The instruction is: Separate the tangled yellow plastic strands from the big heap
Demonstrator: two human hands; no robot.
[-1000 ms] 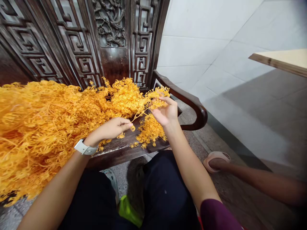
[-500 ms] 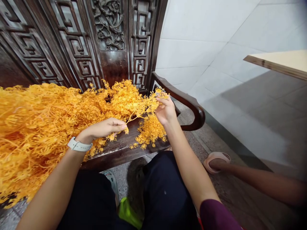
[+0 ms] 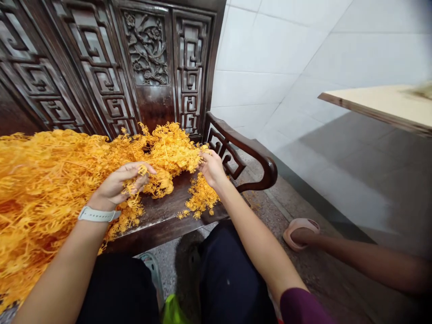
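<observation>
A big heap of orange-yellow artificial flower sprigs [image 3: 67, 166] covers the left of the dark wooden bench [image 3: 162, 211]. My left hand [image 3: 118, 182], with a pale watch strap [image 3: 97, 214] on its wrist, is at the heap's front, its curled fingers around a small yellow sprig piece [image 3: 143, 170]. At the heap's right end, my right hand [image 3: 212, 167] has its fingers bent onto yellow sprig tips [image 3: 201, 153]; its fingertips are partly hidden among them. Below that hand lies a smaller pile of yellow florets [image 3: 201, 193] on the seat.
A curved wooden armrest [image 3: 266, 168] closes the bench's right end, and a carved backrest [image 3: 151, 49] rises behind. A pale board [image 3: 388, 101] juts in at right. Another person's foot in a pink slipper [image 3: 300, 233] stands on the floor. Something bright green [image 3: 173, 310] is between my legs.
My left hand has moved left and turned, no longer on the thin stem stretched between the hands. My right hand has shifted left and lower in view. The view has also tilted.
</observation>
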